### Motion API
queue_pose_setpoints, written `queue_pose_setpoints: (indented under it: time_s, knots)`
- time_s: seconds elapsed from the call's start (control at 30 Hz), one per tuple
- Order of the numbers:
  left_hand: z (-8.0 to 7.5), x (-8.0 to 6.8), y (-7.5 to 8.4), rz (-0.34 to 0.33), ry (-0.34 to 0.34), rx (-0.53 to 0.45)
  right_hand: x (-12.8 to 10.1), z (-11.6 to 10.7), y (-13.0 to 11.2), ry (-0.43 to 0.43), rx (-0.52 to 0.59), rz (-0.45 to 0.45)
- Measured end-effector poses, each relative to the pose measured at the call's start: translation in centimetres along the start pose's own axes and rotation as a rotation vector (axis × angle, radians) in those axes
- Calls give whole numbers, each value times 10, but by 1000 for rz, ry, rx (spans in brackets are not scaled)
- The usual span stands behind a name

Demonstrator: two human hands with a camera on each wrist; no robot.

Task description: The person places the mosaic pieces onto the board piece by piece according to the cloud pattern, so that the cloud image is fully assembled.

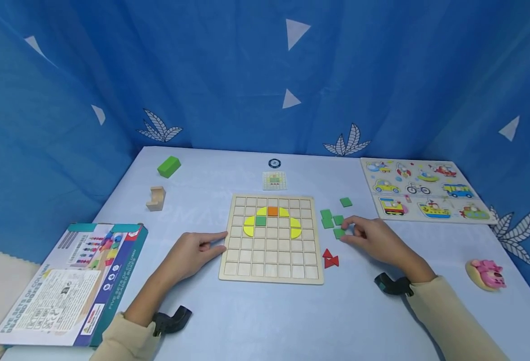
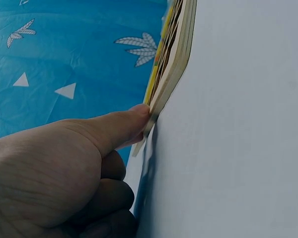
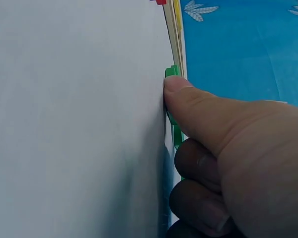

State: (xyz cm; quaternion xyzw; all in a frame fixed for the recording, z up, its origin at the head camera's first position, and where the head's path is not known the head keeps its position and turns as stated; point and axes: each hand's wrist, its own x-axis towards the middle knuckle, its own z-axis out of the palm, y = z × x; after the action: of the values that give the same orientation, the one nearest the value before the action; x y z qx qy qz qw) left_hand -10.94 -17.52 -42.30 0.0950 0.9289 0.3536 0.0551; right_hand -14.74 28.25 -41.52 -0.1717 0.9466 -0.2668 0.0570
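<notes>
A wooden grid board (image 1: 271, 260) lies mid-table with yellow pieces (image 1: 250, 225), a green square (image 1: 260, 221) and an orange square (image 1: 272, 211) set in it. My left hand (image 1: 217, 240) rests on the table, its thumb (image 2: 139, 116) pressing the board's left edge (image 2: 174, 59). My right hand (image 1: 347, 231) is right of the board with curled fingers, pinching a green tile (image 1: 339, 233) at the near end of a small cluster (image 1: 330, 218). The thumb (image 3: 176, 87) sits on that tile (image 3: 173, 71).
Another green tile (image 1: 346, 202) and red triangles (image 1: 331, 259) lie right of the board. Behind it are a pattern card (image 1: 275, 180), a green block (image 1: 169, 166) and a wooden block (image 1: 156, 198). A vehicle puzzle (image 1: 422, 190), pink toy (image 1: 486, 273) and box (image 1: 72, 283) flank them.
</notes>
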Motion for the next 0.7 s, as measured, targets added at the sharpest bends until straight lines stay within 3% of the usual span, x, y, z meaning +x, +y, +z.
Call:
queue_pose_setpoints:
  time_s: [0.33, 0.7]
  knots:
    - [-1, 1, 2, -2, -2, 1, 0, -2, -10, 33, 15, -39]
    - [1, -1, 0, -2, 9, -3, 15, 7, -53, -2, 94, -87]
